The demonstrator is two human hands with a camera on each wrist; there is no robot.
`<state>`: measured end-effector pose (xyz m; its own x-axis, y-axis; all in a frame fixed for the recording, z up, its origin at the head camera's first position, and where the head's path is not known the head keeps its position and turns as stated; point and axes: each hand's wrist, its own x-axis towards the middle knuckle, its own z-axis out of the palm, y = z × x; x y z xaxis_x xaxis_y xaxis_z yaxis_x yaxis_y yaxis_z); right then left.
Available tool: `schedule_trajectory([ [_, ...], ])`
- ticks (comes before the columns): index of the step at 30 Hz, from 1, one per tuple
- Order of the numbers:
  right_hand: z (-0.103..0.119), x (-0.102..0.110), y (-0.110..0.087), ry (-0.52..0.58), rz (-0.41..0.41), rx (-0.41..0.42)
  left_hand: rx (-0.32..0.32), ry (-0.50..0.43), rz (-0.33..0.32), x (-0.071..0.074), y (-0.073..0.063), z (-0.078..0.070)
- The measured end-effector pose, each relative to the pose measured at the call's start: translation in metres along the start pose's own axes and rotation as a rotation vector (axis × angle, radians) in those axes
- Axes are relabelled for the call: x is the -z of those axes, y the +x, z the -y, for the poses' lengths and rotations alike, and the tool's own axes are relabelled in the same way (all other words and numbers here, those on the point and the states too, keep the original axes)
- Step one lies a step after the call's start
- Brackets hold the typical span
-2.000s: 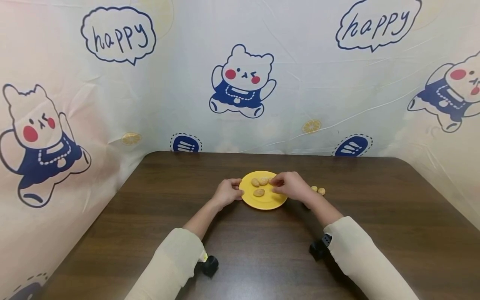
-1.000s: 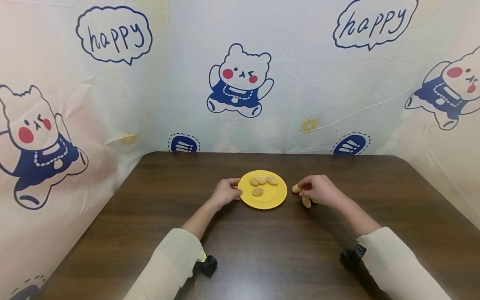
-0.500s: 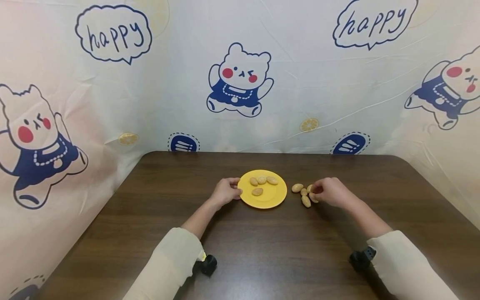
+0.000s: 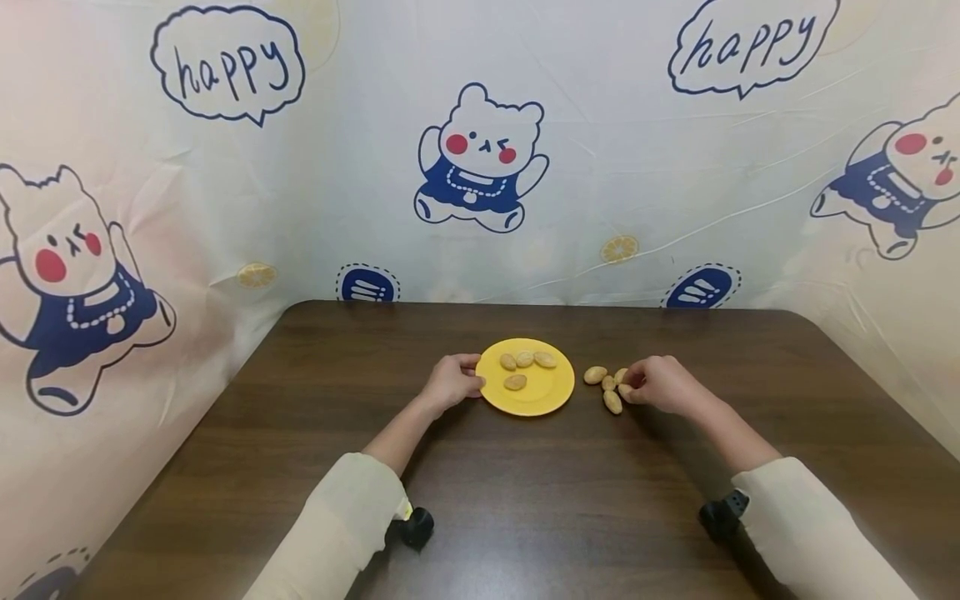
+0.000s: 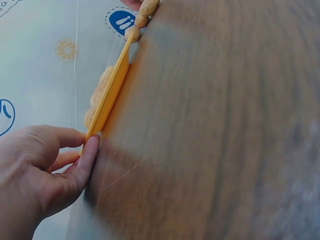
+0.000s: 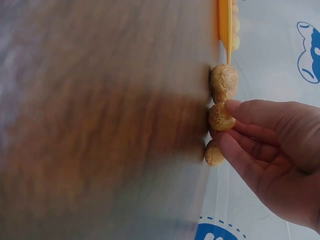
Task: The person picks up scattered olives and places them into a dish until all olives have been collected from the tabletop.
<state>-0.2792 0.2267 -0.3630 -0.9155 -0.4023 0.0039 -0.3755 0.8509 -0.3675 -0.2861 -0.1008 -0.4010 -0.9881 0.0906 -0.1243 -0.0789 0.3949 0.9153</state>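
In the head view, a round yellow plate (image 4: 551, 398) lies on the table, bearing several tan, wrinkled oval nuts in their shells (image 4: 515, 382). My left hand (image 4: 452, 382) pinches its left rim; in the left wrist view the thumb (image 5: 90, 152) is on the underside and fingertips are on the upper side. More such nuts (image 4: 596, 375) sit in a loose cluster just right of the plate. At that cluster's right side, my right hand (image 4: 663, 386) pinches one nut (image 6: 221, 117) between thumb and fingers, with other nuts close around it.
The dark brown wooden table (image 4: 510, 508) spreads around both hands. A pale cloth printed with cartoon bears (image 4: 480, 158) hangs behind and along the sides. Each wrist carries a small black camera (image 4: 417, 528).
Since two seconds ago, my right hand has let go of a nut on the plate and moved right to the cluster. It has barely moved since half a second ago. My left hand keeps its grip.
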Motion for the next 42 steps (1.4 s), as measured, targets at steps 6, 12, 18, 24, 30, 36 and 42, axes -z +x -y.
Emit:
schedule_trajectory([
  [6, -0.0012, -0.0008, 0.0013, -0.016, -0.013, 0.019, -0.003, 0.008, -0.001, -0.0002, -0.0003, -0.0002],
  [12, -0.0005, -0.0014, 0.0006, -0.016, -0.025, 0.041, -0.004, 0.007, -0.004, -0.0006, 0.0001, 0.0009],
  [18, -0.0004, -0.0013, 0.0002, -0.016, -0.039, 0.049, 0.004, 0.001, -0.007, -0.0008, 0.0003, 0.0008],
  [24, -0.0012, -0.0013, 0.0011, 0.000, -0.045, 0.032, -0.001, 0.008, -0.003, -0.0005, 0.0006, 0.0009],
  [30, -0.0014, -0.0015, 0.0021, 0.023, -0.065, 0.027, 0.001, -0.002, -0.003, -0.0006, 0.0016, 0.0013],
  [36, -0.0010, -0.0024, 0.0035, 0.059, -0.077, 0.045, 0.004, -0.007, 0.001, -0.0008, 0.0021, 0.0018],
  [42, 0.0016, -0.0041, 0.0060, 0.084, -0.106, 0.075, 0.002, -0.008, 0.002, -0.0008, 0.0022, 0.0024],
])
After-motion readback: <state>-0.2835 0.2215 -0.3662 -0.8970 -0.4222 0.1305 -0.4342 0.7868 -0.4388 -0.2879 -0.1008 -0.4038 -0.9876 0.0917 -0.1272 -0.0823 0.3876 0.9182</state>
